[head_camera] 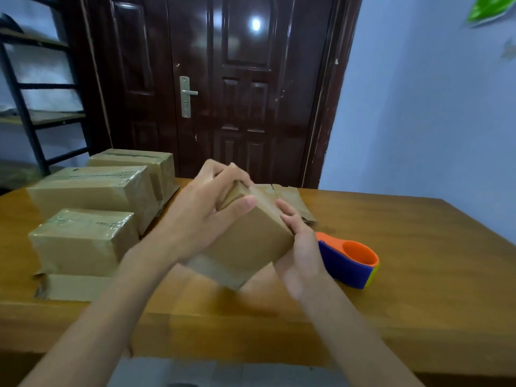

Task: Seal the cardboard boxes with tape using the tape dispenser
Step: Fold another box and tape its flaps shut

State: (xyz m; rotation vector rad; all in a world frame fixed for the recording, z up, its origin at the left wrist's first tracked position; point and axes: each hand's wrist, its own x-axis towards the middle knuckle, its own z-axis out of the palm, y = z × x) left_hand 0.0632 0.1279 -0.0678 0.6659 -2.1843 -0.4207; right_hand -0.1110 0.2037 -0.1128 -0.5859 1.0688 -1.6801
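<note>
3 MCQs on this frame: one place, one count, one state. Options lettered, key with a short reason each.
1. Where is the tape dispenser?
A. in the left hand
B. on the table, right of the held box
C. on the shelf

2. How many taped boxes sit at the table's left?
A. one
B. three
C. five

3. What is the state of the held box?
A. lying flat on the table, untouched
B. lifted and tilted, gripped by both hands
C. stacked on another box

Key:
B, it rests on the table beside the right hand.
B, three lie in a row.
B, the left hand and right hand hold it.
</note>
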